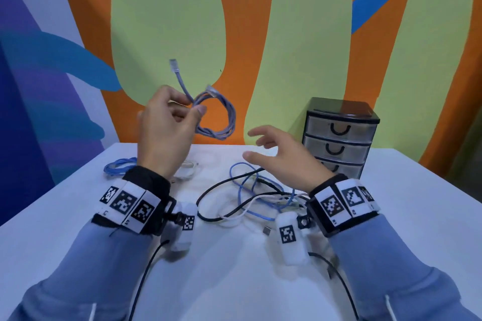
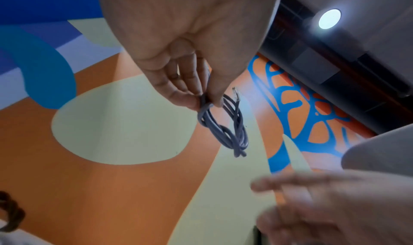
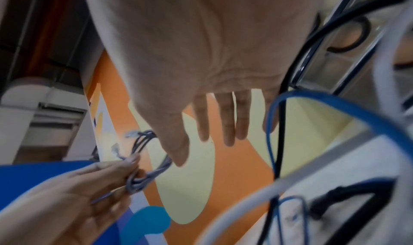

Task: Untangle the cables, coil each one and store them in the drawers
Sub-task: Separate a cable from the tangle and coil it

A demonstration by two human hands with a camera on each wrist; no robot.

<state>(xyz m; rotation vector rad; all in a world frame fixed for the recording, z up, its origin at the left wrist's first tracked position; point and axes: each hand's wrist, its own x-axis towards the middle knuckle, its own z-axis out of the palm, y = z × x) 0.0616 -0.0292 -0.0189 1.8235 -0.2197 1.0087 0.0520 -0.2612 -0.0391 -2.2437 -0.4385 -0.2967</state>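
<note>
- I can read no brand name or printed word anywhere; the only markings I see are black-and-white square code tags, three in a row on each wrist band (image 1: 127,203) and one on each of the two white camera pods under the wrists.
- My left hand (image 1: 167,125) is raised above the white table (image 1: 78,216), left of the drawer unit (image 1: 339,138), thumb and fingertips pinching a coiled grey-lilac network cable (image 1: 219,120) at the point where its turns cross.
- That coil hangs free in the air, touching nothing but the fingers; I count two clear plugs on it, one sticking up above the hand, the other at the top of the loop.
- My right hand (image 1: 281,156) hovers between the coil and the drawer unit, fingers spread and relaxed, holding nothing.
- The drawer unit is black-framed with three translucent drawers, all closed, each with one black loop handle; it stands on the table at the back, right of both hands.
- In front of the unit and below my right hand lies a tangle (image 1: 250,198) on the table: I make out one blue, one black and one white cable looped through each other, though the exact count is hard to tell.
- Far left of the unit, beyond my left wrist, a coiled blue cable (image 1: 118,165) rests on the table, with a coiled white cable (image 1: 187,169) just beside it.
</note>
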